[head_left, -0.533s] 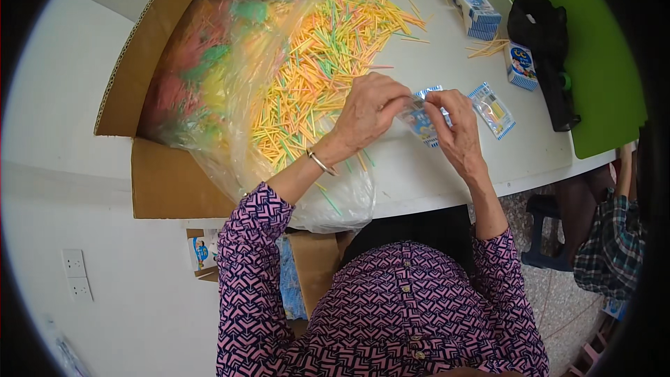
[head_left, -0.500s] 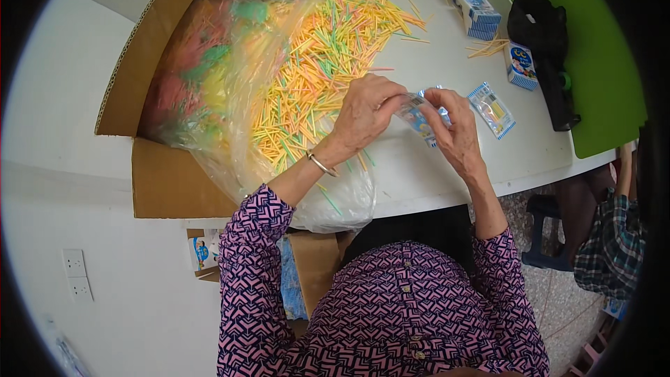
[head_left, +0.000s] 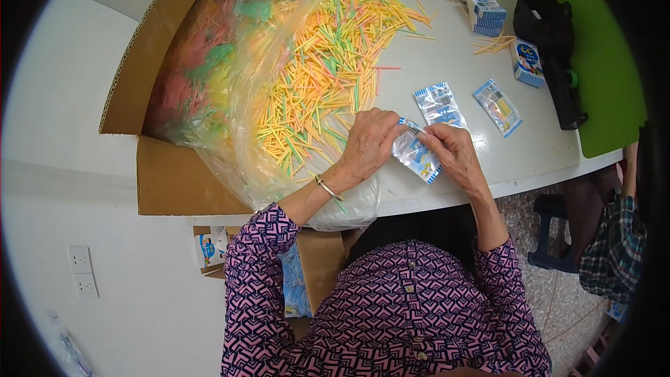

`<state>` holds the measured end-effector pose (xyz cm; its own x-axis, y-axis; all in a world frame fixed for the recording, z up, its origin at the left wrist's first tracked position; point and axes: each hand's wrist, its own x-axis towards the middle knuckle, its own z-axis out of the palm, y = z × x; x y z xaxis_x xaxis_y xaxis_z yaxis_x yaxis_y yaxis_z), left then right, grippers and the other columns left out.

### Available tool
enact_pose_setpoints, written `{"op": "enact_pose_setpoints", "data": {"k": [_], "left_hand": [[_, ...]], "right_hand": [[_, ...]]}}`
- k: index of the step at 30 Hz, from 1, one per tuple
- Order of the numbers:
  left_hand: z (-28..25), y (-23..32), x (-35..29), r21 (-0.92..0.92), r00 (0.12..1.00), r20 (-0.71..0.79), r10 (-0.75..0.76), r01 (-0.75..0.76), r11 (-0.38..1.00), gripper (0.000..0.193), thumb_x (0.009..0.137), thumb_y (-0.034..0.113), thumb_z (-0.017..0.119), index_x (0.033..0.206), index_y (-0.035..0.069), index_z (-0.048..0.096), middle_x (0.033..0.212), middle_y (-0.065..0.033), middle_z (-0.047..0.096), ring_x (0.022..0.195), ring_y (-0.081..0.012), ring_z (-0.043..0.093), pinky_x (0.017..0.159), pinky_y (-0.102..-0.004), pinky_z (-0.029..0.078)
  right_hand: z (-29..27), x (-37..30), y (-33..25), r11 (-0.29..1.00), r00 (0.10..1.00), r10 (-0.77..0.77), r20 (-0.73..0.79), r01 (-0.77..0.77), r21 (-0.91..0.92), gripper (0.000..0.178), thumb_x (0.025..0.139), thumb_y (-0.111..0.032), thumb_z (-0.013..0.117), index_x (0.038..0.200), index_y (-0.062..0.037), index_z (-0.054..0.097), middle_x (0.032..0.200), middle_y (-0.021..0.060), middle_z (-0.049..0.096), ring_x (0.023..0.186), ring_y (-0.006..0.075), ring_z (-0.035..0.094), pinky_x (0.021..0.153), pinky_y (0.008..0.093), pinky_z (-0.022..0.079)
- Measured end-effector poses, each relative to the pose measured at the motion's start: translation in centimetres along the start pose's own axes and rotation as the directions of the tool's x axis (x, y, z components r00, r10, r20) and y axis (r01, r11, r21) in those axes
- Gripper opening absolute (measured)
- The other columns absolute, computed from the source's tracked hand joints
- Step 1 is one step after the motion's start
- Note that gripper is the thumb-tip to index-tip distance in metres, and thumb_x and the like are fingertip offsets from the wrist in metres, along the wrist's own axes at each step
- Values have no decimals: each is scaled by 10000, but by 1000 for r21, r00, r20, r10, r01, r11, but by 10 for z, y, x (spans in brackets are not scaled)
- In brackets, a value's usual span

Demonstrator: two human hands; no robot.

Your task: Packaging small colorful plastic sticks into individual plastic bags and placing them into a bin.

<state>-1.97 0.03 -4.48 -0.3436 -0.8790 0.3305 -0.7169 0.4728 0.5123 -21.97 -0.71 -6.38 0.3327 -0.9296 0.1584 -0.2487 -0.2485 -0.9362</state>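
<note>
Between my two hands is a small blue-and-clear plastic packet, tilted above the table's front part. My left hand pinches its upper left corner. My right hand grips its right side, thumb on top. Just beyond them a second packet lies flat, its near end close to my right hand. Farther right rests another packet with yellow sticks showing inside. Left of my hands spreads a big heap of thin pastel sticks, yellow, pink and green, spilling from a clear plastic bag.
An open cardboard box holds the bag. Small blue-and-white boxes stand at the back right, another box nearer, beside loose sticks. A black object lies by the green board. Another person's plaid sleeve shows at right.
My hands have come nearer to me with one packet, which is now in fuller view. The second packet, mostly hidden behind my hands before, now shows lying on the table.
</note>
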Motion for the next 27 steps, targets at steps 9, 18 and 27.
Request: {"op": "enact_pose_setpoints", "data": {"k": [9,18,27], "left_hand": [[-10,-53,22,573,997,-47,67,-28,819,857,664,592,695,1171,-47,432,1186,-178,419,1083,-335,392,886,-471,289],[-37,-88,54,649,987,145,-75,-38,760,788,621,651,686,977,-45,595,1139,-176,441,1054,-329,393,874,-470,284],[-40,-91,59,682,937,338,-87,-180,709,521,718,462,663,883,-29,607,1049,-156,470,1019,-315,419,876,-471,297]], "right_hand": [[-3,8,18,991,999,-42,-23,39,-131,184,870,-150,617,846,32,613,606,67,524,550,119,441,505,280,354],[-2,9,21,981,991,-123,-46,115,-154,179,862,-160,621,827,13,597,623,96,525,537,173,467,509,306,365],[-2,9,23,973,984,-171,-57,159,-167,175,861,-167,623,833,5,607,668,126,567,572,233,537,538,327,407]]}}
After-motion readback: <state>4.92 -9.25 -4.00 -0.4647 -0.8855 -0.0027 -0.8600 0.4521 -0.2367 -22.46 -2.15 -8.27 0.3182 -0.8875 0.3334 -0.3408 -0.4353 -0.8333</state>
